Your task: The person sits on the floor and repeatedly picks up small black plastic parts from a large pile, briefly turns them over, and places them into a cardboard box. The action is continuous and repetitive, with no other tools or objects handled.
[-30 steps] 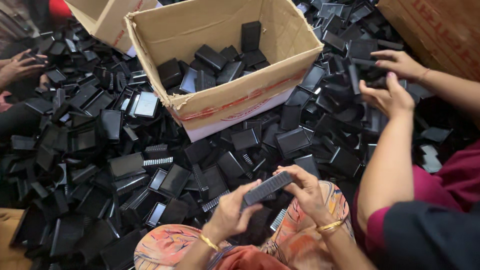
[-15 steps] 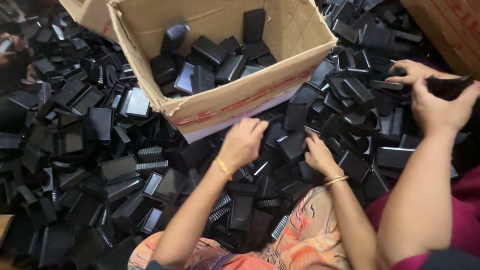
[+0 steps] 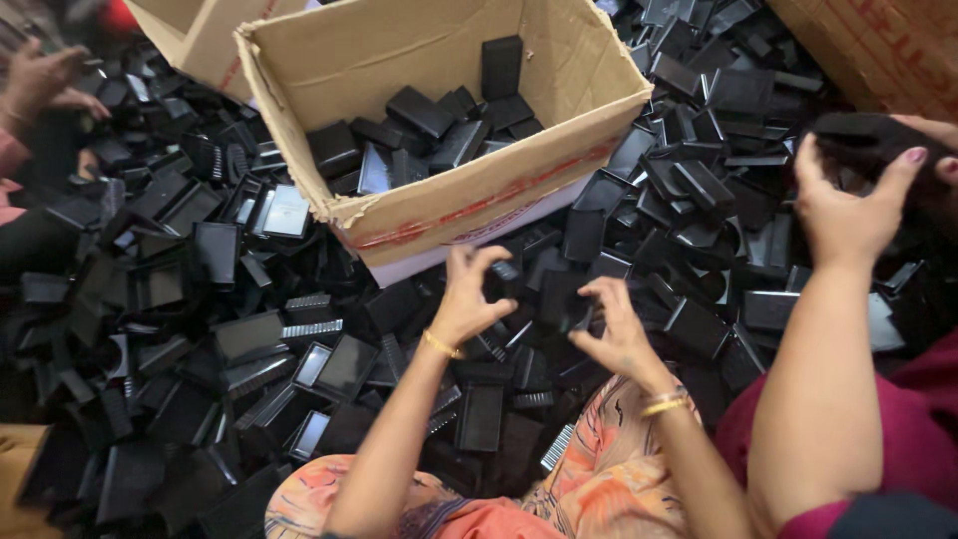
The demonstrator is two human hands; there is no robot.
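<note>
Since the last frame I see my left hand (image 3: 469, 294) pinching a part (image 3: 506, 270) mid-frame, my right hand (image 3: 611, 329) seemingly gripping another (image 3: 565, 304).

Open brown cardboard box (image 3: 479, 200), red-striped

The heap of small black rectangular plastic casings (image 3: 299, 329) looks smooth, faintly glossy. The brown corrugated cardboard box (image 3: 479, 200) at upper centre is matt, rough-edged. Thin gold metal bangles (image 3: 664, 404) shine.

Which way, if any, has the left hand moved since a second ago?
Yes: the left hand has moved forward, from well short of the cardboard box to nearly touching its front wall.
</note>
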